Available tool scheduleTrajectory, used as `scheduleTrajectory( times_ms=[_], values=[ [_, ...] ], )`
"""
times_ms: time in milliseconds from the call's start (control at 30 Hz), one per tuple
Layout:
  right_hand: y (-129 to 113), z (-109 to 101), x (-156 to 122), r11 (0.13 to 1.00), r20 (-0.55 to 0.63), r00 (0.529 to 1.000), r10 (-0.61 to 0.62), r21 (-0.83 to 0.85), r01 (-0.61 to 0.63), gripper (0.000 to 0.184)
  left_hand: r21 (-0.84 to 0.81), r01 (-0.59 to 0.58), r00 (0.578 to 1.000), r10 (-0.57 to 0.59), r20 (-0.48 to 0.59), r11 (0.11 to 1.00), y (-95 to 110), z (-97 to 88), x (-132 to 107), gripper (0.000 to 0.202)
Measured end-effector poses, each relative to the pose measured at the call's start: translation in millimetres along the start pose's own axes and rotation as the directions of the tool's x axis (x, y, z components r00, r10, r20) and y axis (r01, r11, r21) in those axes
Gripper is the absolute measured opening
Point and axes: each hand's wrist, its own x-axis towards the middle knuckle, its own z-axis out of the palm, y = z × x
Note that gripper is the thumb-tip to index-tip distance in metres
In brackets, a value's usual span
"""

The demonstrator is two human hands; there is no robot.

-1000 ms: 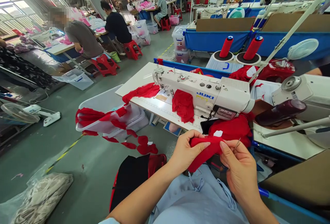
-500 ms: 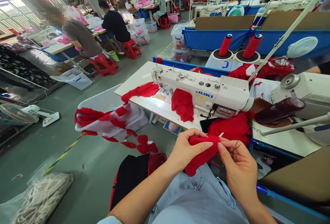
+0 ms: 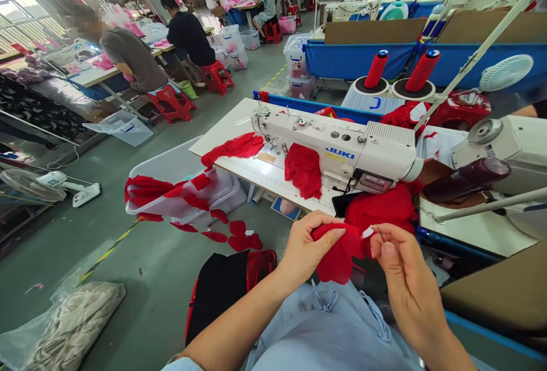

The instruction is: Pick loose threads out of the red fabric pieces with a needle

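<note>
A small piece of red fabric [image 3: 335,257] hangs between my hands above my lap. My left hand [image 3: 310,245] pinches its upper left part, thumb on top. At the fabric's right end, my right hand [image 3: 404,277] is closed with thumb and fingers pinched together. A little white tag [image 3: 367,232] shows beside those fingertips. Something thin and dark seems to stick out of the right fingers, too small to name. Just beyond my hands stands a white sewing machine [image 3: 333,146], with a crumpled red cloth [image 3: 302,170] lying against it.
Red pieces trail from the table into a white plastic bin [image 3: 162,166] at left. Two red thread cones [image 3: 376,70] stand behind the machine. A black-covered red stool [image 3: 222,291] is beside me. Co-workers [image 3: 188,35] sit at tables further back.
My right hand has moved slightly right and turned, drawing away from my left hand. The fabric now hangs more spread out, and the white tag shows more.
</note>
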Motion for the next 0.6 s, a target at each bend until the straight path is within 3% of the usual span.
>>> scheduleTrajectory(
  times_ms=[167,333,600],
  values=[
    [-1.7,-3.9,-6.2,0.923,0.123,0.952,-0.279,-0.239,0.301,0.038,0.044,-0.023,1.0,0.024,-0.012,0.999,1.5,0.6,-1.2,0.01],
    [-0.8,0.3,-6.3,0.859,0.067,0.932,-0.355,-0.369,0.354,0.043,0.059,0.005,1.0,-0.004,-0.015,0.998,5.8,2.2,-4.7,0.01],
    [-4.0,-0.5,-2.9,0.85,0.055,0.92,-0.388,-0.366,0.38,0.043,0.089,-0.045,0.998,0.048,-0.036,0.995,7.1,1.5,-7.6,0.008]
  ],
)
